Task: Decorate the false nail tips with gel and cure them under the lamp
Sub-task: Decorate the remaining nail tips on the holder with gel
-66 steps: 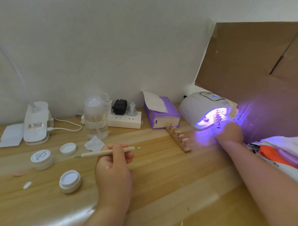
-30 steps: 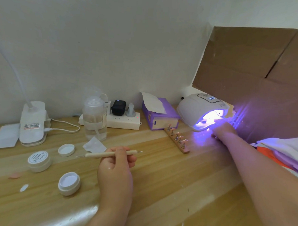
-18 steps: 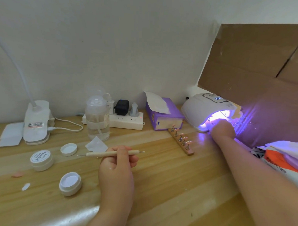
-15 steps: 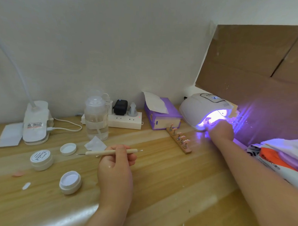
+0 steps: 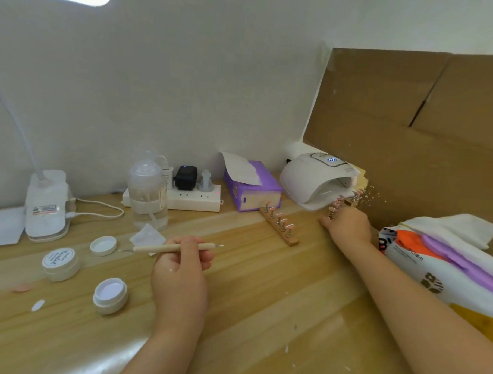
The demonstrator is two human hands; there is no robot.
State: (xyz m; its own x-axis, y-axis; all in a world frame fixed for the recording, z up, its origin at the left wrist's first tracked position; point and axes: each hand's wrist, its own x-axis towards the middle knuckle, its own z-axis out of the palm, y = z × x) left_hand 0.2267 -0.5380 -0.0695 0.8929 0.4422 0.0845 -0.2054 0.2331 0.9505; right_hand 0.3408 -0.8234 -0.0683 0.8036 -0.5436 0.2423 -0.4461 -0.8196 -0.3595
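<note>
My left hand (image 5: 179,271) grips a wooden dotting tool (image 5: 163,248) level above the table. My right hand (image 5: 346,228) holds the near end of a wooden strip of nail tips (image 5: 343,201) that reaches into the mouth of the white curing lamp (image 5: 310,175). No purple glow shows in the lamp. A second strip of pink nail tips (image 5: 280,226) lies on the table left of my right hand. An open gel jar (image 5: 110,295), a closed jar (image 5: 59,263) and a loose lid (image 5: 103,245) sit to the left.
Along the wall stand a purple tissue box (image 5: 251,187), a power strip (image 5: 194,200), a clear bottle (image 5: 147,191) and a desk lamp base (image 5: 46,206). A cardboard sheet (image 5: 411,137) rises behind the curing lamp. Tissue packs (image 5: 448,266) lie at the right.
The lamp's purple light has gone out. My right hand has drawn back from the lamp's mouth, bringing the strip of nail tips partly out. My left hand keeps the tool still.
</note>
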